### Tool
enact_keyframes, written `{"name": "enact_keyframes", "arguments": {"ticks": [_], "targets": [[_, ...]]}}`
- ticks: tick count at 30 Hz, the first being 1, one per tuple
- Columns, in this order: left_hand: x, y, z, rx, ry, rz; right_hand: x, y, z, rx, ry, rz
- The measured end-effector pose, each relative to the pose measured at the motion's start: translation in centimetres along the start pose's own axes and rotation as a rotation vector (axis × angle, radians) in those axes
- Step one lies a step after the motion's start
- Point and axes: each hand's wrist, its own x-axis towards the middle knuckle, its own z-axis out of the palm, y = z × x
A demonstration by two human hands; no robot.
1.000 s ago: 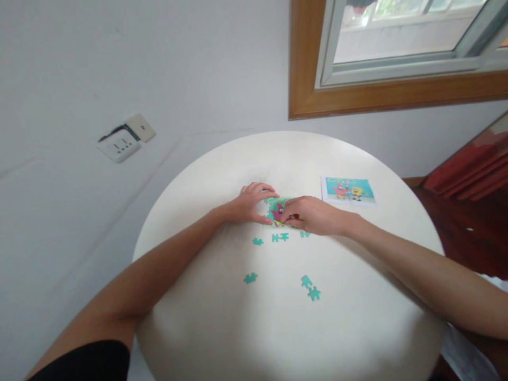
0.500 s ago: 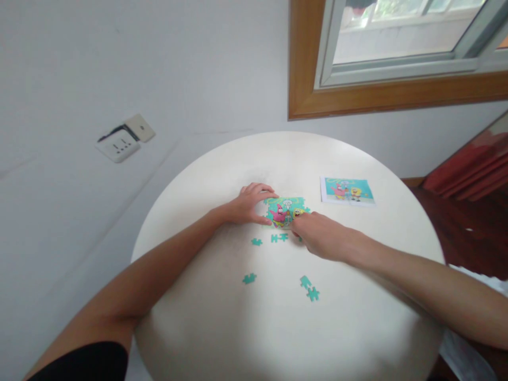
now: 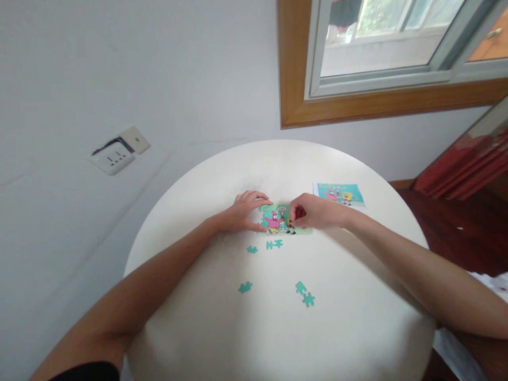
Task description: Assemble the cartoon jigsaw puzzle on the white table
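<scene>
A partly assembled jigsaw puzzle [image 3: 272,222] with cartoon figures on a teal ground lies on the round white table [image 3: 214,328]. My left hand [image 3: 243,212] rests at its left side, thumb and fingers spread along the lower and upper edges. Over the puzzle's right part is my right hand [image 3: 307,210], its fingers closed in a pinch; what they hold, if anything, is hidden. Nearer to me lie loose teal puzzle pieces: a single piece [image 3: 252,249], a joined-looking pair [image 3: 274,244], another piece [image 3: 245,287] and two touching pieces [image 3: 305,295].
A printed picture [image 3: 351,191] of the same cartoon scene lies behind my right hand, partly covered by it. Beyond the table are a white wall with a socket [image 3: 113,157], a wood-framed window [image 3: 296,100] and a red curtain [image 3: 464,159].
My right hand has moved up from the puzzle's lower right edge to its right part, uncovering the lower edge. My left hand stays at the left side. The view has shifted slightly.
</scene>
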Motion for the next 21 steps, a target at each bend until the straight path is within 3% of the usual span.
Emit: {"name": "enact_keyframes", "arguments": {"ticks": [3, 6, 12, 21], "targets": [[0.0, 0.1, -0.1, -0.01, 0.0, -0.004, 1.6, 2.9, -1.3, 0.17, 0.252, 0.057], [0.0, 0.3, -0.1, -0.015, -0.003, -0.013, 2.6, 5.1, -1.8, 0.239, 0.345, 0.083], [0.1, 0.0, 0.0, -0.003, -0.001, -0.006, 3.2, 6.3, -1.4, 0.169, 0.378, 0.145], [0.1, 0.1, -0.1, -0.011, 0.004, -0.001, 3.6, 6.5, -1.0, 0.013, 0.357, 0.115]]}}
